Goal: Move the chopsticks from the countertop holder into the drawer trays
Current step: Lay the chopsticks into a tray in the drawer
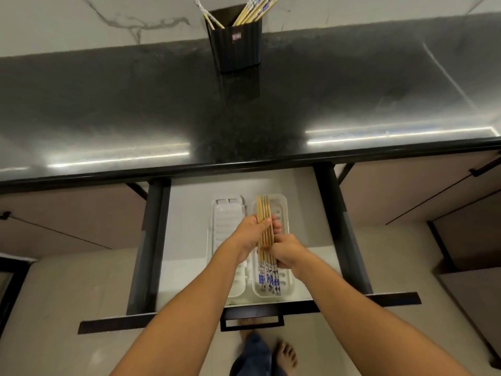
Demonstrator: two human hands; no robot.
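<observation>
Below the front edge of the glossy black stone surface (135, 104), a shallow pale drawer (189, 226) with dark side rails stands pulled out. Two long white plastic trays lie side by side on its floor, lengthwise front to back.

Over the right tray (282, 198), both hands hold a bundle of light bamboo chopsticks (264, 232) with blue-and-white patterned ends. The bundle lies along the tray, its plain tapered tips pointing toward the surface and its patterned ends toward the drawer front. The left hand (249, 233) comes in from the left side and wraps its fingers under the plain middle of the bundle, with the fingertips showing on the far side. The right hand (287, 251) grips the bundle just behind the left, nearer the patterned ends, fingers curled round it. The two hands almost touch. Whether the patterned ends already rest on the tray floor cannot be told.

The left tray (227, 221) holds no chopsticks where it shows; the left forearm covers part of it.

At the back of the surface, against a white marbled wall (81, 20), stands a black ribbed holder (235, 47) with a small label. More chopsticks (254, 10) of the same kind lean in it, most toward the right, a few toward the left.

A black bar handle (252, 320) runs along the drawer front, and below it a bare foot (284, 354) stands on the pale floor.
</observation>
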